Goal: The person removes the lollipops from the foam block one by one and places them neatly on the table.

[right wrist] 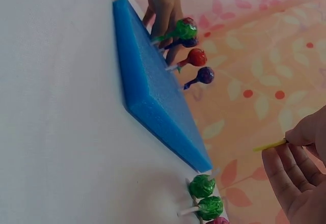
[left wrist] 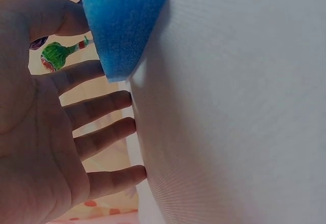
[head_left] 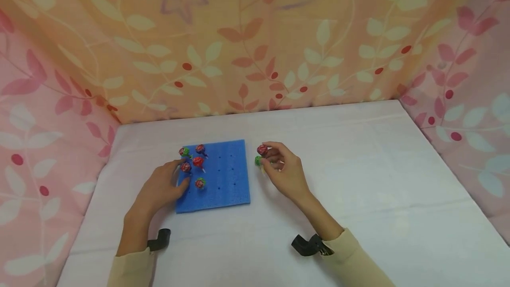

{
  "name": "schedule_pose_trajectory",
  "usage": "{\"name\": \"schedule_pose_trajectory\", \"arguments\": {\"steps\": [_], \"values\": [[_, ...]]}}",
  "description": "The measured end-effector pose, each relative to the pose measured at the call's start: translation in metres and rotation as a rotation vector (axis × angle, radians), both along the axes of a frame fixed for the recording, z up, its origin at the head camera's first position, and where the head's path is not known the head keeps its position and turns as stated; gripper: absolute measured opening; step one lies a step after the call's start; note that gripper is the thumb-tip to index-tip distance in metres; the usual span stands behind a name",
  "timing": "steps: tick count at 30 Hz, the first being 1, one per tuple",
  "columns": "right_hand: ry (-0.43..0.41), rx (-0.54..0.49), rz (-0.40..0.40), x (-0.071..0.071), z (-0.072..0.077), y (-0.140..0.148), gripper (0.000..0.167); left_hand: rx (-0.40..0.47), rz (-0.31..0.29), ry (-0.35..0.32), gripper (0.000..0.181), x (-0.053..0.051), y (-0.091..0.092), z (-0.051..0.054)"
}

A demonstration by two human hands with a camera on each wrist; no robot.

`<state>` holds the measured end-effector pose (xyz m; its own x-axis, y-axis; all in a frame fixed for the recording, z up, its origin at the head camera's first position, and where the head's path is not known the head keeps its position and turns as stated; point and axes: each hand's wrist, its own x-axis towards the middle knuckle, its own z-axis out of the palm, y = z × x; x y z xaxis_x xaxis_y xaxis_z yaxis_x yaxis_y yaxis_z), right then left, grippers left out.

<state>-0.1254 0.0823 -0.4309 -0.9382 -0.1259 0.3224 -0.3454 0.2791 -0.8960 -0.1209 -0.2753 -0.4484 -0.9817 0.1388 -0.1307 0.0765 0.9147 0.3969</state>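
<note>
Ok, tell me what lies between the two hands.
The head view shows it: most of the blue foam board, five wrapped lollipops stuck in it, white tablecloth, and a green lollipop by the right hand.

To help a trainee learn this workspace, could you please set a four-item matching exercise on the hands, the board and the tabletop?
1. Foam board
2. Left hand
3. Right hand
4. Tabletop

a. White
b. Pinching a yellow stick
c. Blue
d. At the foam board's edge

Pairs: 1-c, 2-d, 3-b, 4-a.
</note>
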Motion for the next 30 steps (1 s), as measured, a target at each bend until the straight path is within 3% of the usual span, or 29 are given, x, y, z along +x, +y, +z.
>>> {"name": "schedule_pose_trajectory", "arguments": {"steps": [11, 30], "values": [[-0.007, 0.004, -0.067, -0.006, 0.001, 0.019, 0.042, -0.002, 0.010, -0.004, 0.068, 0.000, 0.000, -0.001], [-0.064, 0.087, -0.069, -0.012, -0.015, 0.039, 0.042, 0.007, 0.002, -0.008, 0.068, 0.001, -0.002, 0.002]]}}
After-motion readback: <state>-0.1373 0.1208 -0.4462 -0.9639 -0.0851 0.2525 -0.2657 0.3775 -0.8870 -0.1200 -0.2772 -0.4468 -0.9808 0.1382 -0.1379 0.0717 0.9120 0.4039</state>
